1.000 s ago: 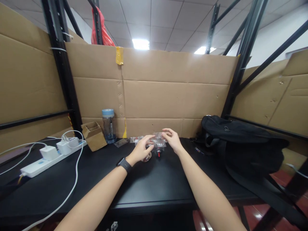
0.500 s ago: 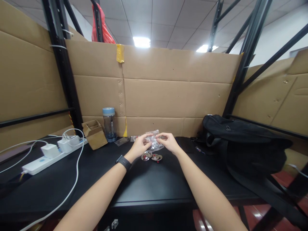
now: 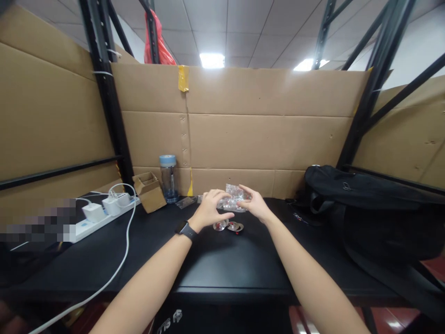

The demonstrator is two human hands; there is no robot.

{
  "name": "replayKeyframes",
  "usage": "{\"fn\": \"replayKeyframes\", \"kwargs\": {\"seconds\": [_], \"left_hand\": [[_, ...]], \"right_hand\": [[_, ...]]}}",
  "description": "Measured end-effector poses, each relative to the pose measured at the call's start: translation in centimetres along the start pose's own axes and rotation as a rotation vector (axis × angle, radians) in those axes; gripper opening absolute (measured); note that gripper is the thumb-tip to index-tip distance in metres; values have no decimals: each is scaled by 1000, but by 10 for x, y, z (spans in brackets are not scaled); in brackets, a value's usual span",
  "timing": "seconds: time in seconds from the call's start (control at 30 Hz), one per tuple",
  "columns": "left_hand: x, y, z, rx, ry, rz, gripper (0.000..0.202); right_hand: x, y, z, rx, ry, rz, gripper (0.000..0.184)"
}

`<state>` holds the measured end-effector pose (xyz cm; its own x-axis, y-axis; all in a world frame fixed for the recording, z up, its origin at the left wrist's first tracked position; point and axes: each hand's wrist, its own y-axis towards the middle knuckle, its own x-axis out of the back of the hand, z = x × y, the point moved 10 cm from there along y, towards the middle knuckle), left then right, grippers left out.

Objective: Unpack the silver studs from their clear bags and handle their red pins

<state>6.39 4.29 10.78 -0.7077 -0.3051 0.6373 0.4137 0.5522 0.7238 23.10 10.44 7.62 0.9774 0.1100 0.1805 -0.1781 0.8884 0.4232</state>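
My left hand (image 3: 211, 209) is spread, thumb standing well apart from the curved fingers, at the left side of a clear plastic bag (image 3: 233, 198), thin, crinkled and glinting. My right hand (image 3: 255, 205) is at the bag's right edge, fingers above and thumb below; whether they pinch the film, I cannot tell. The bag is between my two hands, over the far part of the smooth black desk (image 3: 225, 264). Just nearer to me lie shiny, round metal discs (image 3: 235, 227) with small red parts, some overlapping. To the left stand a ribless-looking, see-through bottle (image 3: 168, 181) with a blue lid and an open, boxy cardboard carton (image 3: 150, 194); a soft black fabric backpack (image 3: 375, 208) slumps on the right.
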Motion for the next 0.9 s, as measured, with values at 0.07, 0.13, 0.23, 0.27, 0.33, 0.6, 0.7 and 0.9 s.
{"fn": "replayKeyframes", "kwargs": {"seconds": [0.07, 0.13, 0.23, 0.27, 0.33, 0.6, 0.7, 0.9], "left_hand": [[-11, -1, -5, -20, 66, 71, 44], [-22, -2, -6, -26, 112, 99, 30], [-29, 0, 1, -24, 156, 113, 22], [-25, 1, 8, -3, 166, 97, 23], [-5, 2, 30, 84, 191, 10, 23], [80, -37, 144, 583, 571, -181, 36], [59, -48, 171, 672, 572, 51, 47], [27, -55, 183, 648, 481, 274, 52]], "right_hand": [[-2, -1, -1, -15, -16, 5, 83], [-7, -1, -1, -21, -19, 18, 85], [-11, -2, -2, -30, 5, 22, 84], [-11, -1, -3, -37, 14, 17, 81], [-8, -1, -4, -41, 16, -1, 73], [0, 1, -4, -30, -46, -12, 57], [0, -1, -4, -43, -55, -5, 54], [0, 0, -7, -52, -71, 5, 50]]}}
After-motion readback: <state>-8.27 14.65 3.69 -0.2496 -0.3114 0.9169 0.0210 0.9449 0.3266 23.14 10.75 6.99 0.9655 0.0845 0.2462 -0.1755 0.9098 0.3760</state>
